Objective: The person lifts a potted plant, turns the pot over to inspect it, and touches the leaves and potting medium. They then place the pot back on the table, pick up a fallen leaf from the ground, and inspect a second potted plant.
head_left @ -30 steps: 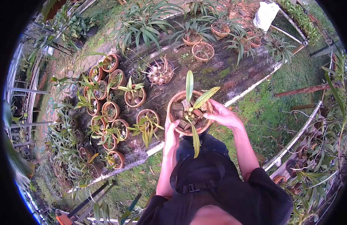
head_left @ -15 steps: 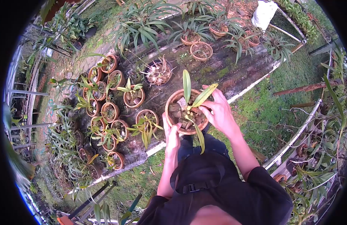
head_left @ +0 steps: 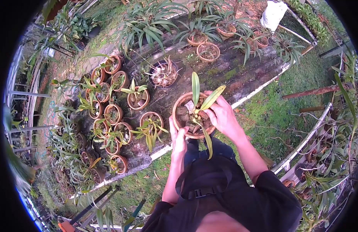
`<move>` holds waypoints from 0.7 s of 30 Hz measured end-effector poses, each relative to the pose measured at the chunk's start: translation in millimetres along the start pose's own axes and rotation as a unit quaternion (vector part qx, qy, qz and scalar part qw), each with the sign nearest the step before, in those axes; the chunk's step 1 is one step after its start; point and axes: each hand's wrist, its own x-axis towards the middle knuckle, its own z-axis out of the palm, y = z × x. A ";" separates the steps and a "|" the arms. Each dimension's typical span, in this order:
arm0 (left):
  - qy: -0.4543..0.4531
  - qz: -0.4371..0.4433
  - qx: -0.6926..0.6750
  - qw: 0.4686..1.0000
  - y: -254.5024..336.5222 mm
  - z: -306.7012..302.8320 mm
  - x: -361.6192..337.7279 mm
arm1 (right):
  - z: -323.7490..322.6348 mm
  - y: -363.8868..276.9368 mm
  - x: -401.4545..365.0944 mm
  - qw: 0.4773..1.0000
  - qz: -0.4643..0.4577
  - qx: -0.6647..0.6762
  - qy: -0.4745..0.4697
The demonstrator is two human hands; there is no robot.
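One clay pot [head_left: 179, 101] sits raised between my left hand [head_left: 179, 140] and my right hand [head_left: 223, 118]. My left curls round its near side, thumb over the edge. My right bends over the right edge, fingers close to the plant [head_left: 196, 91]; I cannot tell whether they pinch it. Another pot [head_left: 151, 113] stands left of my left hand; bulbs [head_left: 163, 75] lie beyond both.

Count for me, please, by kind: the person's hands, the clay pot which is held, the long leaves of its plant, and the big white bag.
Left hand and right hand: 2
Held clay pot: 1
Long leaves: 3
Big white bag: 1
Total: 7
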 end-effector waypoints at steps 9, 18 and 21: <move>0.022 0.029 -0.052 0.998 2.5 0.3 1.9 | -60.8 3.2 -15.0 0.997 0.062 0.016 0.053; -0.008 -0.006 -0.044 0.999 -6.4 -2.6 6.7 | -41.9 2.3 -16.6 0.987 0.088 0.132 0.033; -0.018 -0.018 -0.054 0.998 -13.5 -5.2 7.3 | -24.3 3.4 -16.7 0.966 0.134 0.220 0.011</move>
